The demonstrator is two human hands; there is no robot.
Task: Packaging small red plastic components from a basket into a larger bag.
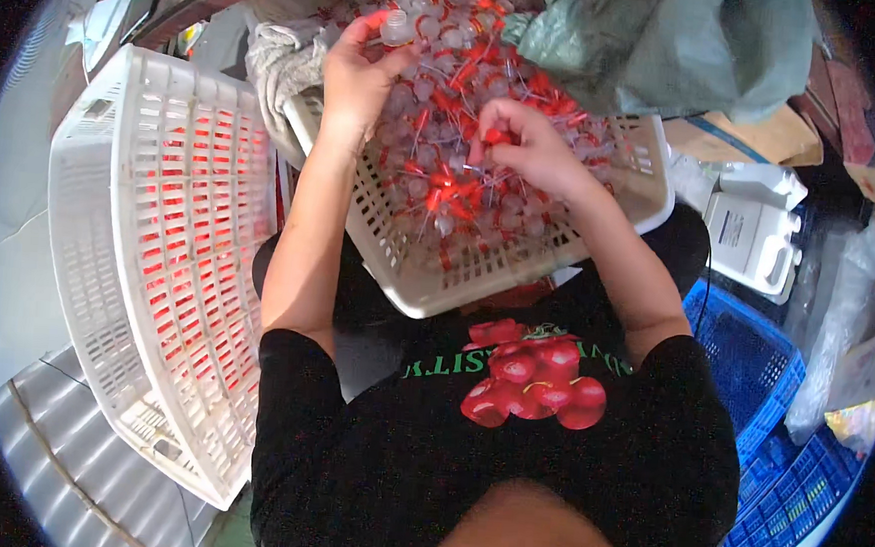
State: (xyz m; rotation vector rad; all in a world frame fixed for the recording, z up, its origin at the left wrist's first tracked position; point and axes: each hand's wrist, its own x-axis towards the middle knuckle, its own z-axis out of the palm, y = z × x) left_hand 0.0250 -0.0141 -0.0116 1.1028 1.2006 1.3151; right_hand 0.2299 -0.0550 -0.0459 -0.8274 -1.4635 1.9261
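While red is being glimpsed through the slots of a white crate (193, 259) at far left, a small clear piece (396, 30) is being held in a narrow pinch by the left hand (357, 83), over a heap of red and clear plastic pieces (451, 189). The heap's near part is being contained by a pale basket (411, 305). Farther right, over the heap, a red piece (499, 137) is being gripped by the nearly closed right hand (535, 154). Rightward, a green bag (672, 47), a white jug (750, 238) and a blue crate (788, 380) are being seen.
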